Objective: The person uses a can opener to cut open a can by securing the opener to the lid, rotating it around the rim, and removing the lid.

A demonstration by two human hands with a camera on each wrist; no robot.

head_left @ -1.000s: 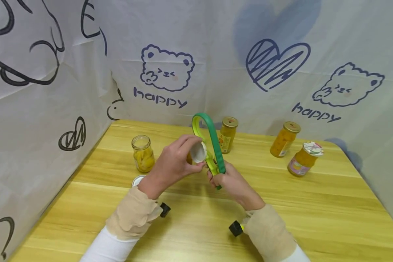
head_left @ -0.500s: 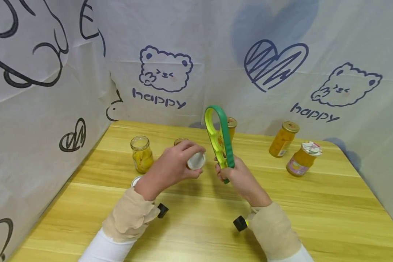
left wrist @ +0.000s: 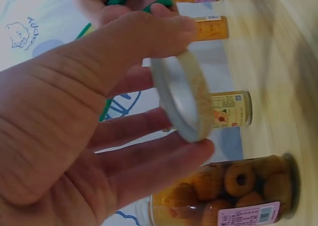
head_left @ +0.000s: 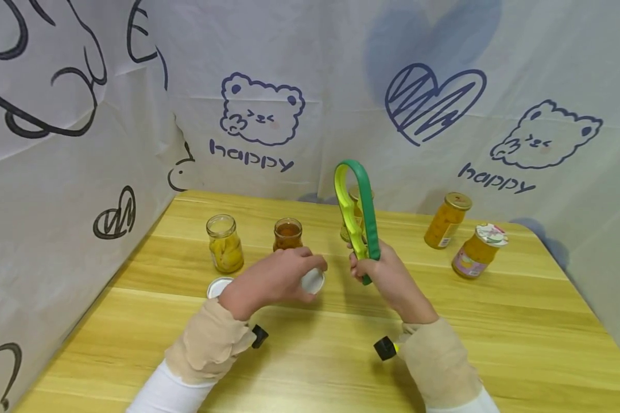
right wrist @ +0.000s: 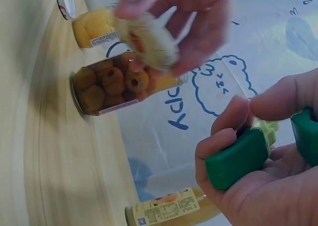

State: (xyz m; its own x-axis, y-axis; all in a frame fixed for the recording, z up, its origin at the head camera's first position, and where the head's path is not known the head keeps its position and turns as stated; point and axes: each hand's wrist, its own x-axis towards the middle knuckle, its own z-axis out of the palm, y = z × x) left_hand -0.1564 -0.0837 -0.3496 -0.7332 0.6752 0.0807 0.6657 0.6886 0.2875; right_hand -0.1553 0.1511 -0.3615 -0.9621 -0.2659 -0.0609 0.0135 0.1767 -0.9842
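Observation:
My left hand (head_left: 279, 275) pinches a round jar lid (head_left: 313, 281) between thumb and fingers, its white inside facing the head camera. Just beyond that hand stands an uncapped glass jar (head_left: 288, 234); the right wrist view shows round brown fruit with holes in it (right wrist: 112, 82). Further left is a second uncapped jar (head_left: 225, 252) of yellow fruit, with another lid (head_left: 219, 285) lying white side up in front, partly behind my wrist. My right hand (head_left: 392, 281) grips the handles of a green jar opener (head_left: 370, 223), its loop pointing up.
A capped jar (left wrist: 231, 109) stands at the back, partly behind the opener in the head view. Two more capped jars, one tall (head_left: 444, 226) and one squat (head_left: 477, 255), stand at the right. White cloth (head_left: 341, 115) with drawings hangs behind the wooden table (head_left: 522, 327).
The hands have moved apart: the left lowered the lid toward the front, uncovering the brown fruit jar's top; the right carried the jar opener right, away from the lid.

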